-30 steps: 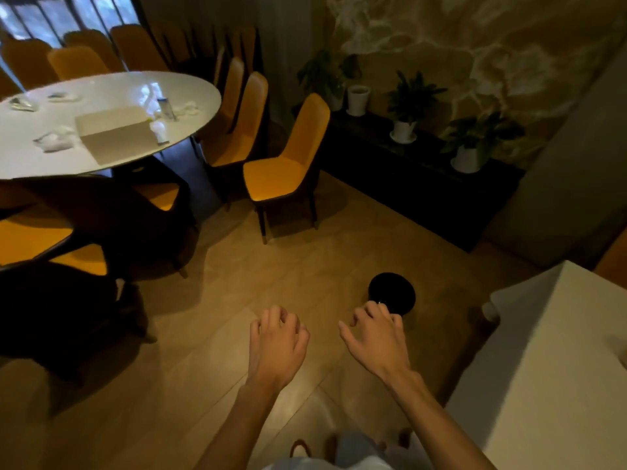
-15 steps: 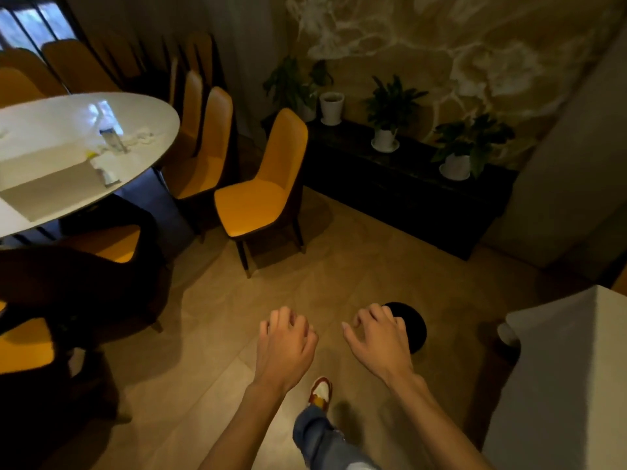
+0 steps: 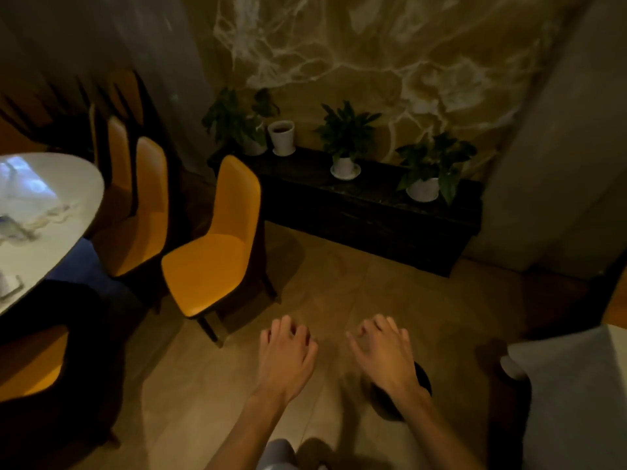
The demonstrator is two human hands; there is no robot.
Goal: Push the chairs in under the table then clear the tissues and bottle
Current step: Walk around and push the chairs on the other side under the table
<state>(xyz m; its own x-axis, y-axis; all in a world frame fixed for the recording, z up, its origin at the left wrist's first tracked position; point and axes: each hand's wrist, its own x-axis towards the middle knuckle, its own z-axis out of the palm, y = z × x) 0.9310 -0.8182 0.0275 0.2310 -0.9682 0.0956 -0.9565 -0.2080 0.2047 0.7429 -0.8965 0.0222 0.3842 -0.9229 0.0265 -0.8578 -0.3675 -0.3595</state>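
An orange chair [image 3: 217,245] stands pulled out from the white oval table [image 3: 51,212], its seat facing me. Two more orange chairs [image 3: 149,205] sit closer to the table's edge behind it. Another orange chair [image 3: 30,361] shows at the lower left, mostly in shadow. Crumpled tissues [image 3: 51,215] lie on the tabletop near its rim. The bottle is out of view. My left hand [image 3: 285,357] and my right hand [image 3: 386,357] hover over the floor in front of me, fingers loosely curled and holding nothing, a short way from the pulled-out chair.
A dark low sideboard [image 3: 373,215] with several potted plants [image 3: 346,144] runs along the marbled wall. A black round object [image 3: 420,378] sits on the floor under my right hand. A white counter corner [image 3: 570,385] juts in at the right.
The view has swung right and I have stepped forward: the table has slid off to the left, the pulled-out chair is nearer. Both hands stay raised and empty.
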